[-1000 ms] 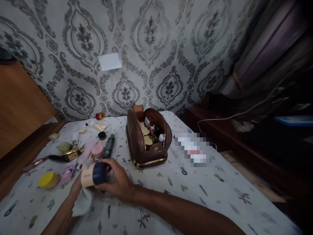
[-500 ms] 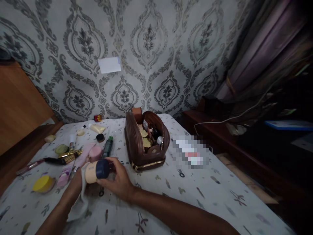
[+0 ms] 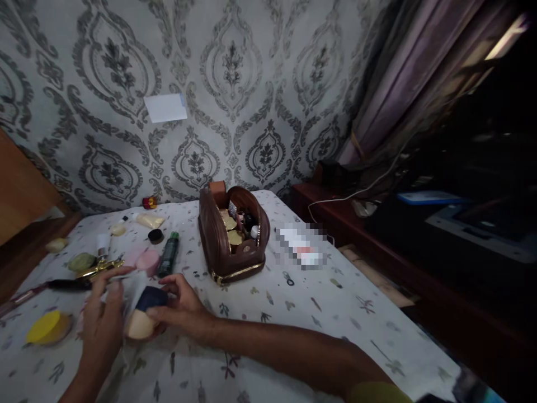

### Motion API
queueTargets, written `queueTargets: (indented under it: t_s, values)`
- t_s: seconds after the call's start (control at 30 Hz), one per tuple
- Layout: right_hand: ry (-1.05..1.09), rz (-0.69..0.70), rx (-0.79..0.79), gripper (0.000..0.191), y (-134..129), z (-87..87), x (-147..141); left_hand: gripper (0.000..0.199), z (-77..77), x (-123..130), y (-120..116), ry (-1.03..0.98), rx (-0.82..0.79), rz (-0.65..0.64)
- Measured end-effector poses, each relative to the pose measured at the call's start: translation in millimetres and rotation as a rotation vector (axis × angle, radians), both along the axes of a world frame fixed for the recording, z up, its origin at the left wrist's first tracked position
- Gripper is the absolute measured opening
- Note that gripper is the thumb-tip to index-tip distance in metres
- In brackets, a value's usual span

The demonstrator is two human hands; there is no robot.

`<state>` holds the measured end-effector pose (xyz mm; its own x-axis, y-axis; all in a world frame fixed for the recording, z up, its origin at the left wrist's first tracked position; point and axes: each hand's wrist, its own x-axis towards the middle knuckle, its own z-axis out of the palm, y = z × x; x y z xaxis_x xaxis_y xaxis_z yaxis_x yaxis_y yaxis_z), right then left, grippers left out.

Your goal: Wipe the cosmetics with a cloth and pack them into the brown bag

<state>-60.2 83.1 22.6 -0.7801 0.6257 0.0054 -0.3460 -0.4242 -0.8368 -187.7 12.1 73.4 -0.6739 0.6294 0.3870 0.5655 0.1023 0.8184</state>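
A brown leather bag with gold zips stands open on a surface covered in white cloth with a leaf print, and packed inside it are round gold-topped containers. In front of the bag and to its left, a person's two bare hands meet around a beige round jar with a broad dark blue lid. The right hand, on the bag's side of the jar, is clamped on it, thumb in front and fingers around the lid. The left hand, farther from the bag, has its thumb and fingers parted at a thin white cloth against the jar; motion blur means I cannot tell whether they grip it.

Half a second ago the jar lay on its side, its base in the cloth and its lid pointing towards the bag. Now it is tilted with the lid uppermost, and the left hand has come out into view. To my judgement, this shifts the cloth's contact from the base towards the lid, with the jar still being handled outside the bag.

Left of the bag, near the hands, are a slim dark green bottle and a round pink jar; farthest left sits a round yellow-lidded tub. Right of the bag, a pixelated patch hides something pale.
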Motion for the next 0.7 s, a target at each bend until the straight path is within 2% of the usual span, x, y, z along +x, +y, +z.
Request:
queueTargets:
  t_s: [0.07, 0.13, 0.23, 0.33, 0.43, 0.57, 0.7]
  values:
    - [0.027, -0.014, -0.123, 0.077, 1, -0.5, 0, 0.037, -5.6, 4, 2, 0.103, -0.044, -0.198]
    - [0.044, -0.054, -0.21, 0.075, 2, -3.8, -1, 0.042, -13.3, 7, 4, 0.236, -0.019, -0.326]
    - [0.053, -0.125, -0.329, 0.073, -1, -10.0, -3, 0.046, -25.3, 11, 6, 0.414, -0.023, -0.41]
    - [0.098, -0.11, -0.429, 0.071, -7, -11.2, -3, 0.042, -31.5, 15, 5, 0.467, -0.053, -0.496]
    - [0.154, -0.017, -0.413, 0.063, -12, -5.7, 3, 0.039, -28.5, 17, 5, 0.36, -0.09, -0.52]
    - [0.154, 0.133, -0.354, 0.06, -13, 2.5, 16, 0.047, -19.4, 12, 7, 0.068, -0.152, -0.41]
    - [0.162, 0.198, -0.372, 0.062, -12, 1.5, 20, 0.063, -18.1, 3, 10, -0.242, -0.229, -0.342]
